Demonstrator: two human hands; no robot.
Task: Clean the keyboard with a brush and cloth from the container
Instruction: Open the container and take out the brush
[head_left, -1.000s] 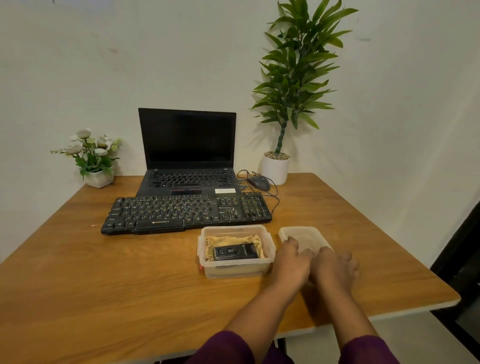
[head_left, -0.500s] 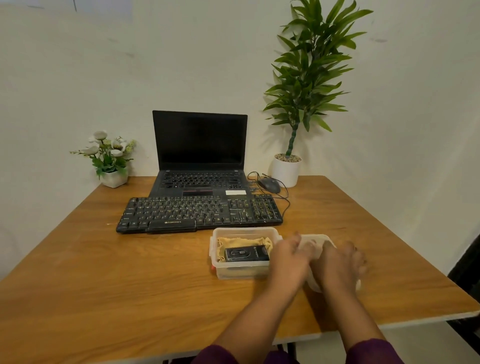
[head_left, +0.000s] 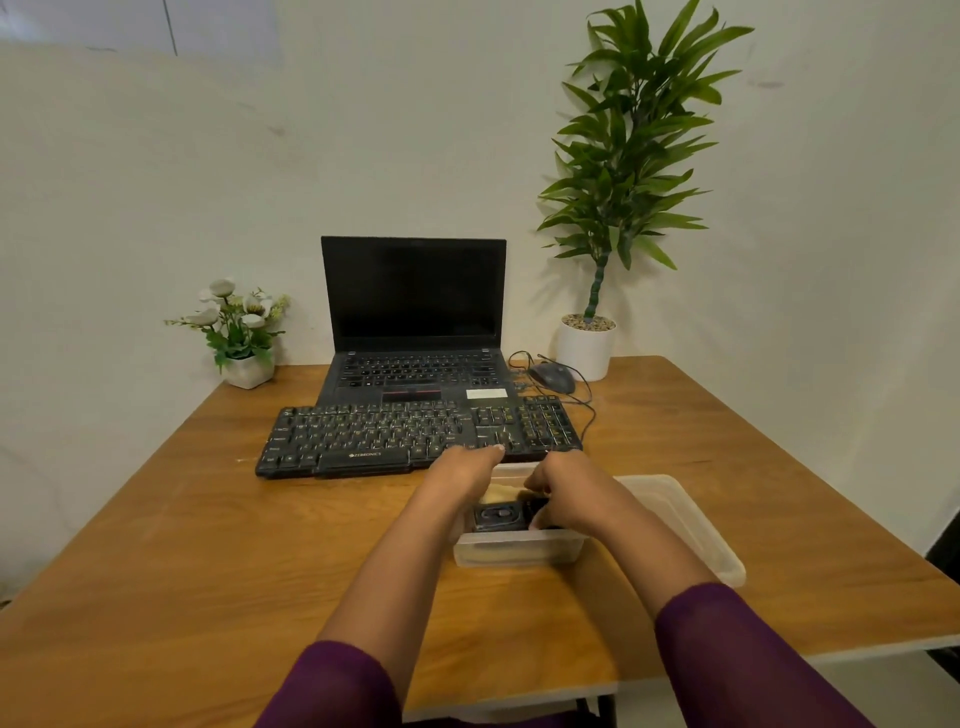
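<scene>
1. Both hands reach into the clear container (head_left: 517, 553) on the table (head_left: 208, 545).
2. The left hand (head_left: 462, 475) rests over its far-left rim — whether it grips anything, I cannot tell.
3. The right hand (head_left: 563, 493) curls around a black brush (head_left: 498, 517) lying on a tan cloth (head_left: 497, 492).
4. The lid (head_left: 691, 525) lies just right; the keyboard (head_left: 395, 439) sits just beyond.
</scene>
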